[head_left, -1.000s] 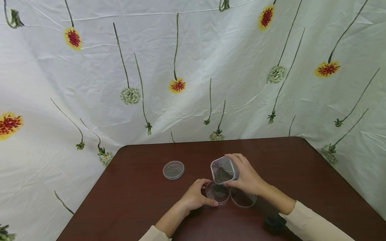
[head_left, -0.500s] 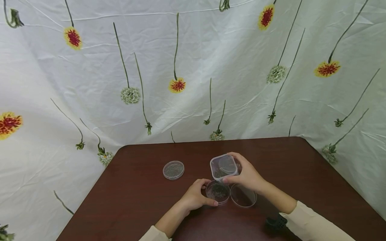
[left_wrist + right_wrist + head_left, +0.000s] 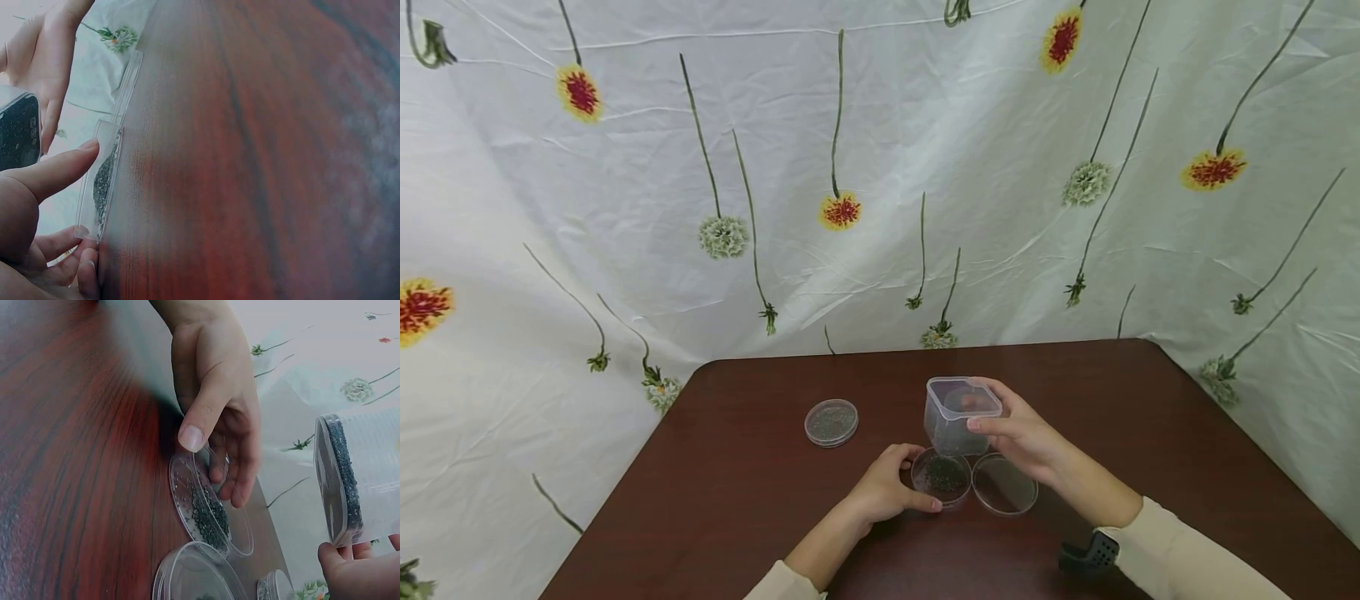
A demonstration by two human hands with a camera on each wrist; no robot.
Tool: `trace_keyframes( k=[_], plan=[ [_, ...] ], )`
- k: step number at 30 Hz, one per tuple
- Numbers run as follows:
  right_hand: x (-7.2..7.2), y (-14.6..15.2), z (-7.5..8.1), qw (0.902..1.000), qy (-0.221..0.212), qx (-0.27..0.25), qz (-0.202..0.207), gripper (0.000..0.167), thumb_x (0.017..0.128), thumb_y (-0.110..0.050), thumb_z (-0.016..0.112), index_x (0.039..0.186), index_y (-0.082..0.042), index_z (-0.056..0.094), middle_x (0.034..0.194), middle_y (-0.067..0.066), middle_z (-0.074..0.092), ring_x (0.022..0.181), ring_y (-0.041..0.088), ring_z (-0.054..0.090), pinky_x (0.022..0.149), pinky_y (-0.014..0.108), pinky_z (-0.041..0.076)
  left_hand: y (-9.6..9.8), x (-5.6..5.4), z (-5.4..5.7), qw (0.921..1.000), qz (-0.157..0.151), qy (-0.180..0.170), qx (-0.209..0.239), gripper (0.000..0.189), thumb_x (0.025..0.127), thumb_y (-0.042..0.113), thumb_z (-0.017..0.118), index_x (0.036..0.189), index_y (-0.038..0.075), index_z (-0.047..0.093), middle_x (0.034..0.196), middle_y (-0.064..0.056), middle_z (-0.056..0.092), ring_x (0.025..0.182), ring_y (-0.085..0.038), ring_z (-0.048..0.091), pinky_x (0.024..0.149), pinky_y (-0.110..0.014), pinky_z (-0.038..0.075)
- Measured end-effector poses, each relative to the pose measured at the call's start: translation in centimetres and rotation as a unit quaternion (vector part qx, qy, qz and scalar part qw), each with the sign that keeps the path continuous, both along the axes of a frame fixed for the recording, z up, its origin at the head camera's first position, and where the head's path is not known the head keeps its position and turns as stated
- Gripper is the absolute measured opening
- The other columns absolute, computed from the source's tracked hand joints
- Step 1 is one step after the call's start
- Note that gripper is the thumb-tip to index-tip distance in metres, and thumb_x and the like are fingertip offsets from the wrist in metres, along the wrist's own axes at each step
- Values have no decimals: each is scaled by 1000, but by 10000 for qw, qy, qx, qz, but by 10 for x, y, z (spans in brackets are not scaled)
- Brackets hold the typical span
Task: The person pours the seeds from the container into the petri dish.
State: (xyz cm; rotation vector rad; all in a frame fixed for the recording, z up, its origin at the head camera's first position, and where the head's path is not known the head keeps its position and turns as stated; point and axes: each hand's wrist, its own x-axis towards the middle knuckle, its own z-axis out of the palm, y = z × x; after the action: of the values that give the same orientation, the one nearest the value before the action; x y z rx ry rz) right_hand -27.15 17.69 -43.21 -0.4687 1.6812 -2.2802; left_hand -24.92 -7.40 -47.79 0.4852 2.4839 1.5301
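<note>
My left hand (image 3: 887,487) grips the rim of a clear petri dish (image 3: 953,502), thumb in front and fingers behind. Dark granules (image 3: 943,475) lie heaped in the dish; the right wrist view shows some scattered around the heap. Just above and behind it, my right hand (image 3: 1026,437) holds a clear square plastic tub (image 3: 951,433), nearly upright. A layer of dark granules covers the tub's bottom (image 3: 345,475) in the right wrist view. Beside the dish on the right lies an empty clear round dish or lid (image 3: 1006,487), right at its rim.
A covered petri dish (image 3: 831,422) with greyish contents sits farther back on the left of the brown table (image 3: 737,475). Behind the table hangs a white cloth (image 3: 880,283) printed with flowers. A black band (image 3: 1090,552) hangs at the right sleeve.
My right hand has tipped the tub back from a tilt over the dish to nearly upright, raising it slightly. The left hand and the dish have stayed in place.
</note>
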Motion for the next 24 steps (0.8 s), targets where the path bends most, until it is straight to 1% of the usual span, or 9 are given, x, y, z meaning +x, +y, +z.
trace_keyframes(
  k=[3,7,10,14,19,24],
  plan=[
    [0,3,0,9998,157,100,-33,74,91,7,70,154,-2,31,143,23,44,114,21,61,95,34,51,0,0,0,10000,19,-24,12,71,68,8,98,130,4,64,125,-6,56,116,-29,51,98,-49,43],
    [0,11,2,9980,489,383,-105,78,89,8,73,154,-2,31,144,25,43,116,23,60,93,33,52,0,1,0,10000,34,-8,33,70,67,7,98,129,4,65,124,-6,56,116,-30,51,98,-49,43],
    [-1,21,3,9954,784,515,-215,78,88,10,74,153,-1,32,143,27,43,116,25,60,92,33,54,0,1,0,10000,27,42,36,69,67,6,98,128,5,65,124,-6,56,117,-31,51,98,-49,43],
    [1,39,4,9918,1073,580,-394,75,87,12,73,151,-3,38,140,24,47,115,25,61,89,33,55,0,0,-1,10000,14,60,3,70,67,6,98,128,5,65,125,-6,56,118,-31,51,98,-49,43],
    [3,67,3,9884,1235,535,-699,70,90,13,69,150,-8,42,137,17,50,114,21,61,88,30,54,-1,0,-1,10000,32,-14,-34,70,68,9,98,129,6,65,126,-5,56,119,-31,51,99,-51,43],
    [8,94,0,9864,1213,533,-969,68,93,13,66,152,-10,41,137,12,52,114,17,60,89,26,53,0,0,-1,10000,49,-38,-41,69,69,9,98,129,6,65,126,-5,56,119,-30,51,99,-52,43]
  ],
)
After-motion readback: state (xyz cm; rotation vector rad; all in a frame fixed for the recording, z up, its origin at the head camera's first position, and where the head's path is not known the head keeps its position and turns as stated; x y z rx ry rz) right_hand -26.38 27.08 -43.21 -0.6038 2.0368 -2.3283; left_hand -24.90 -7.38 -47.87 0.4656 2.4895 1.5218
